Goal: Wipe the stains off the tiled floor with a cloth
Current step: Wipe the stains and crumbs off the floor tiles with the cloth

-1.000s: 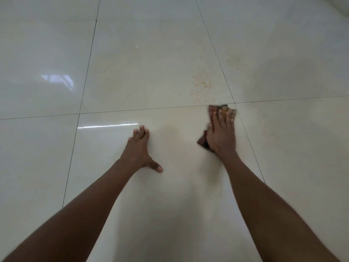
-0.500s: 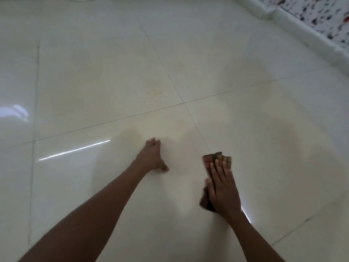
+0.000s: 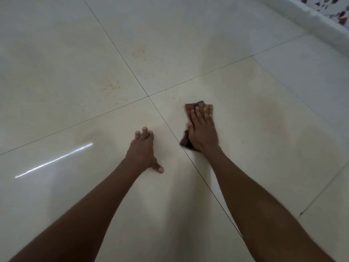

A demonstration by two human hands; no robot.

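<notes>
Two hands are down on the floor (image 3: 245, 167) in my head view. My right hand (image 3: 203, 132) lies flat on the cloth (image 3: 200, 105), fingers straight and pressing it to the tile; it does not curl round the fabric. The cloth is a brownish checked rag, showing past the fingertips and again in a darker bunch at the thumb side of the palm, which touches the grout line (image 3: 207, 186) that runs toward me. It sits on the near right tile, just beside the crossing where four tiles meet.

My left hand (image 3: 143, 150) rests on the near left tile, near the right hand but apart from it, fingers loosely bent with the tips on the floor and the thumb stuck out to the right. It holds nothing.

Speckled orange stains (image 3: 110, 86) lie on the far left tile, and a fainter patch (image 3: 138, 52) on the tile beyond the crossing. A white kerb (image 3: 311, 19) runs along the top right.
</notes>
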